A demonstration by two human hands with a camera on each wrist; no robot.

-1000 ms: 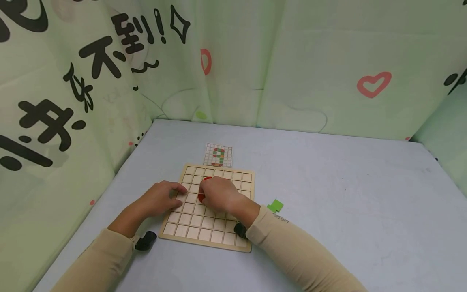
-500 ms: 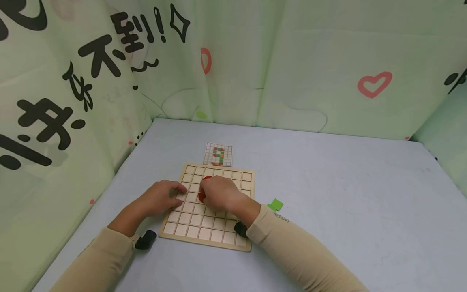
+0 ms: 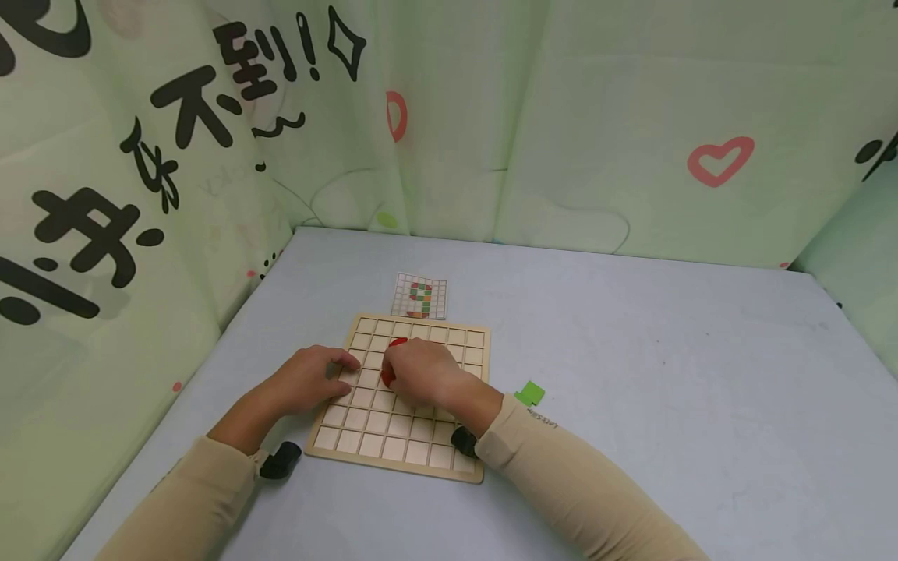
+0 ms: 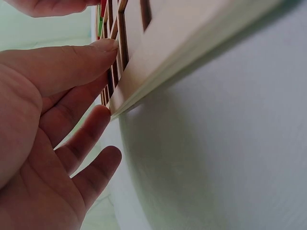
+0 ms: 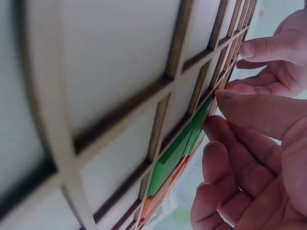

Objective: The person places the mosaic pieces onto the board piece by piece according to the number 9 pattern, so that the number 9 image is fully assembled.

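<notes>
A wooden grid board point(image 3: 395, 449) lies on the table. My left hand point(image 3: 312, 380) rests at its left edge, fingers extended; in the left wrist view the thumb point(image 4: 91, 62) lies over the grid while the ring and little fingers stay off it. Over the board's upper middle, my right hand point(image 3: 428, 374) bends its fingers down to a red piece point(image 3: 387, 379) with a rounded corner, mostly covered by the fingertips. Another red piece point(image 3: 397, 341) shows just above that hand. In the right wrist view, green pieces point(image 5: 170, 160) sit in the cells close to the thumb tip.
A small pattern card point(image 3: 419, 297) with a coloured figure on a grid lies behind the board. Loose green pieces point(image 3: 531, 393) are on the table by the right sleeve. Printed green curtains point(image 3: 596, 117) stand along the back and sides.
The right fingers have shifted very slightly at the red piece, and a little less of it shows now. The left hand and the board stay in place.
</notes>
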